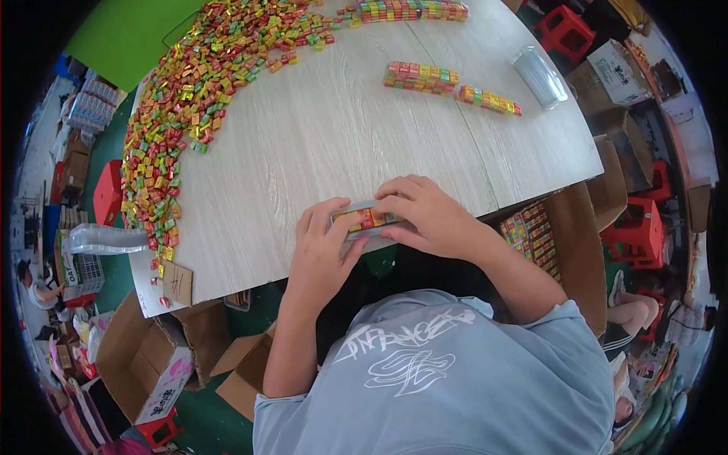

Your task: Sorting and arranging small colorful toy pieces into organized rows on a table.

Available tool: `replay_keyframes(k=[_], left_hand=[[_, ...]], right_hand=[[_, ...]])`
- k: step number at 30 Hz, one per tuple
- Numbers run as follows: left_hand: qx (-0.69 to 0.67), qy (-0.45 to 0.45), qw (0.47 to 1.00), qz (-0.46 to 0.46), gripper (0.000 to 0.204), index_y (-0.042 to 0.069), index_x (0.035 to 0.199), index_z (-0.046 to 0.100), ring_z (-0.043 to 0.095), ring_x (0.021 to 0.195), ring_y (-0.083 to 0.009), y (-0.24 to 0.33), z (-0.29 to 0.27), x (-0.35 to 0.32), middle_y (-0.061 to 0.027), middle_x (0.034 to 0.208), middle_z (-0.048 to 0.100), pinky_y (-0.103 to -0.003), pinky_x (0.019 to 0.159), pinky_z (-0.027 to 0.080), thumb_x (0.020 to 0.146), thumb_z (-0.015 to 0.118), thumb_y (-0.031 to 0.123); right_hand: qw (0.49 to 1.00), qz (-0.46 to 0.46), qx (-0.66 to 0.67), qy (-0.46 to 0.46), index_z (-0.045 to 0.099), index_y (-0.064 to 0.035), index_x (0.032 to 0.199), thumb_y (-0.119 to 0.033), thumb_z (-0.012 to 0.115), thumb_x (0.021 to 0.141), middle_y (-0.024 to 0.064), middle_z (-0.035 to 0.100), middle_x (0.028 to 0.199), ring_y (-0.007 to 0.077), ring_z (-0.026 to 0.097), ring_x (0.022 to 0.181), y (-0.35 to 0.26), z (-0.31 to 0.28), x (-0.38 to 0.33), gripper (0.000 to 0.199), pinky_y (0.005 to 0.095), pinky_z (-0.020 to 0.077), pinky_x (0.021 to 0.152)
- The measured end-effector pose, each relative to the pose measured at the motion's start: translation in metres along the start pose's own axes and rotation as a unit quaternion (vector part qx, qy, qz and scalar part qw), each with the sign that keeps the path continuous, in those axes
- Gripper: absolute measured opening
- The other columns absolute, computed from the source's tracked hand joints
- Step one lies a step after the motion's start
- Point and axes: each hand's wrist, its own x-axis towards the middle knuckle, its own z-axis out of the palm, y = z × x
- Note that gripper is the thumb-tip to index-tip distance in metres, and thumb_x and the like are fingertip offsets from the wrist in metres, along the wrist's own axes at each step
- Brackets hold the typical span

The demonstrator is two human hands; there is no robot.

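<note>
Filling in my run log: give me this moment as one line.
left hand: holds clear box | right hand: on same box | box: at table edge | candy pile: far left

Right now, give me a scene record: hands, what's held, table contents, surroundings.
left hand: grips the left end of the small clear box
right hand: covers the box's right end from above
small clear box: holds coloured candies, at the table's near edge
table: pale wood grain
loose candy pile: spread along the left side
packed candy rows: far centre
carton of filled boxes: right of the person, below table edge
</note>
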Motion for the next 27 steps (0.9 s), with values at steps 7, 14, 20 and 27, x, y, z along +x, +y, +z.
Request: replay_keyframes(k=[7, 14, 20, 27], left_hand=[[-0.043, -0.040, 0.998, -0.024, 0.060, 0.009, 0.138, 0.055, 0.051, 0.132, -0.0390, 0.000, -0.010, 0.007, -0.0142, 0.142, 0.053, -0.048, 0.111, 0.043, 0.085, 0.082, 0.010], [-0.051, -0.064, 0.996, -0.026, 0.070, 0.009, 0.142, 0.052, 0.051, 0.133, -0.0387, 0.000, -0.013, 0.011, -0.0148, 0.143, 0.053, -0.048, 0.112, 0.043, 0.081, 0.085, 0.008], [-0.038, -0.071, 0.994, -0.071, 0.079, 0.007, 0.147, 0.050, 0.051, 0.133, -0.0392, 0.006, -0.022, 0.016, -0.0164, 0.144, 0.053, -0.048, 0.113, 0.042, 0.078, 0.088, 0.012], [0.050, -0.063, 0.997, 0.000, 0.061, 0.003, 0.142, 0.055, 0.053, 0.128, -0.0410, -0.002, -0.044, 0.058, -0.0181, 0.138, 0.059, -0.049, 0.111, 0.041, 0.089, 0.077, 0.025]], right_hand=[[0.999, -0.020, -0.028, -0.034, 0.068, -0.0097, 0.112, -0.018, 0.075, 0.093, 0.0105, 0.065, 0.119, 0.0325, 0.063, 0.113, -0.001, -0.008, 0.010, 0.022, 0.0450, 0.0481, 0.100], [0.999, -0.029, -0.035, -0.005, 0.068, -0.0103, 0.111, -0.022, 0.077, 0.091, 0.0100, 0.066, 0.117, 0.0312, 0.064, 0.110, -0.003, -0.017, 0.012, 0.024, 0.0438, 0.0498, 0.098], [0.998, -0.055, -0.006, -0.022, 0.069, -0.0116, 0.112, -0.020, 0.079, 0.089, 0.0090, 0.066, 0.119, 0.0316, 0.064, 0.111, 0.009, -0.054, -0.003, 0.027, 0.0437, 0.0500, 0.098], [0.969, 0.108, -0.171, 0.144, 0.069, -0.0077, 0.115, -0.008, 0.075, 0.091, 0.0124, 0.064, 0.129, 0.0335, 0.060, 0.123, 0.109, -0.144, -0.063, 0.025, 0.0432, 0.0481, 0.106]])
